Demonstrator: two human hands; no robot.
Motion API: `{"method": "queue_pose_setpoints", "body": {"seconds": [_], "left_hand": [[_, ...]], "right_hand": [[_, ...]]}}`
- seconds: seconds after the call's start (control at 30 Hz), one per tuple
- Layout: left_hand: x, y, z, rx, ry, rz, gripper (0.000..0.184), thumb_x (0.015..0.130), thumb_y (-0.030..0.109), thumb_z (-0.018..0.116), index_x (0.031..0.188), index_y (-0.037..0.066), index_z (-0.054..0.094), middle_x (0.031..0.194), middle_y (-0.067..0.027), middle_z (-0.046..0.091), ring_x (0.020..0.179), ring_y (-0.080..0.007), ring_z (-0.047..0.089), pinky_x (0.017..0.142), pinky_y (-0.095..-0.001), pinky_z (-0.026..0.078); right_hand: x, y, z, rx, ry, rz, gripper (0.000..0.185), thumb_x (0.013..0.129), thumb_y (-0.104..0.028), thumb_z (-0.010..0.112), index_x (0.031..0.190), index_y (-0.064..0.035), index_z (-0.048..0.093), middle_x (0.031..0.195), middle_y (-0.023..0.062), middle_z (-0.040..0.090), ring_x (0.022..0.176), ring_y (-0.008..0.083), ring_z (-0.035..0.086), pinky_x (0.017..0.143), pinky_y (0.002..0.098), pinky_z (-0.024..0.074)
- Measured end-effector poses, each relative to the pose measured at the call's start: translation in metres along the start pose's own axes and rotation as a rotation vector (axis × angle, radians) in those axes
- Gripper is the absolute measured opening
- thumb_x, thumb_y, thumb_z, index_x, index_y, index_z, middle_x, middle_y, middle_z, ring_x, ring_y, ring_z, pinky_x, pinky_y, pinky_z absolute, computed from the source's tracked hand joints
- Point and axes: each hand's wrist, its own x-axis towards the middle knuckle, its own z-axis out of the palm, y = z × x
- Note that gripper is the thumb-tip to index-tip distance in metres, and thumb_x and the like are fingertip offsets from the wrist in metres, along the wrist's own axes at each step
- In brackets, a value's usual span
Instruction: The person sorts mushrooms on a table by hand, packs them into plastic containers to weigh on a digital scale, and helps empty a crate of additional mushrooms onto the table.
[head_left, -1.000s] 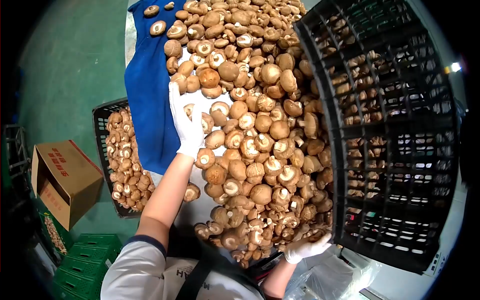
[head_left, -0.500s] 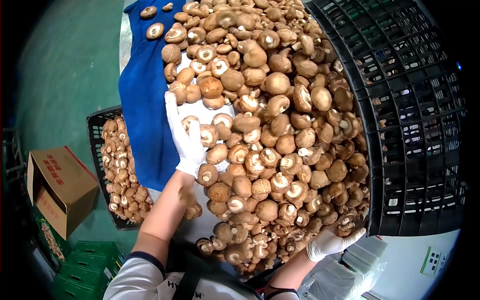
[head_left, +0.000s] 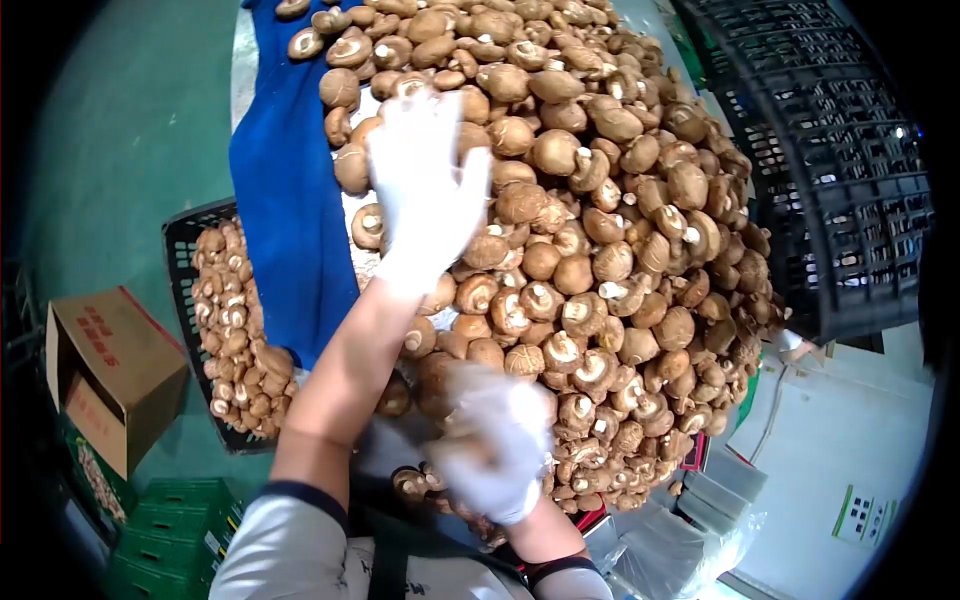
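A large heap of brown shiitake mushrooms covers the table, caps and pale stems showing. My left hand, in a white glove, lies over the left part of the heap with its fingers stretched out. It is open, palm down on or just above the mushrooms. My right hand, also gloved, is over the near part of the heap, close to my body. Motion smears its fingers, and something brown shows by them that I cannot make out. Left of the heap, a blue cloth hangs over the table edge.
A black plastic crate stands at the right of the heap. Lower left, another black crate holds smaller mushrooms. Beyond it are a cardboard box and green crates. Clear plastic bags lie at the lower right.
My left hand has moved forward and right over the mushrooms. My right hand has swung from the heap's right edge leftward toward my body. The right black crate has shifted away to the right.
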Motion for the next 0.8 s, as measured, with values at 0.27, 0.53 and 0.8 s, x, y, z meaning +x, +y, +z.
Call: {"method": "queue_pose_setpoints", "body": {"seconds": [0.27,0.53,0.8], "left_hand": [[0.09,0.012,-0.009,-0.265,-0.127,0.291,0.037,0.089,0.025,0.063,0.12,0.004,0.062,0.122,-0.0183,0.061,0.118,-0.0311,0.055,0.101,-0.0392,0.043],[-0.018,-0.089,-0.026,-0.022,-0.156,-0.015,0.052,0.091,0.03,0.064,0.135,0.004,0.051,0.142,-0.0219,0.046,0.136,-0.0381,0.038,0.113,-0.0459,0.029],[-0.014,-0.081,-0.05,-0.187,-0.189,-0.148,0.049,0.097,0.021,0.055,0.14,0.0,0.044,0.142,-0.0213,0.045,0.134,-0.0333,0.041,0.114,-0.0382,0.03]], "right_hand": [[0.05,0.068,-0.081,-0.548,0.466,0.035,0.036,0.084,-0.006,0.064,0.12,-0.0041,0.063,0.126,0.0154,0.06,0.119,0.0296,0.056,0.103,0.0406,0.0424],[0.066,0.139,-0.143,-0.918,0.36,0.218,0.045,0.09,-0.01,0.059,0.133,-0.0216,0.057,0.133,0.0074,0.056,0.123,0.0253,0.055,0.099,0.0339,0.0466],[0.041,0.105,-0.143,-0.614,0.462,0.026,0.04,0.093,-0.01,0.062,0.132,-0.0002,0.056,0.132,0.0119,0.059,0.122,0.0187,0.055,0.104,0.0295,0.0415]]}}
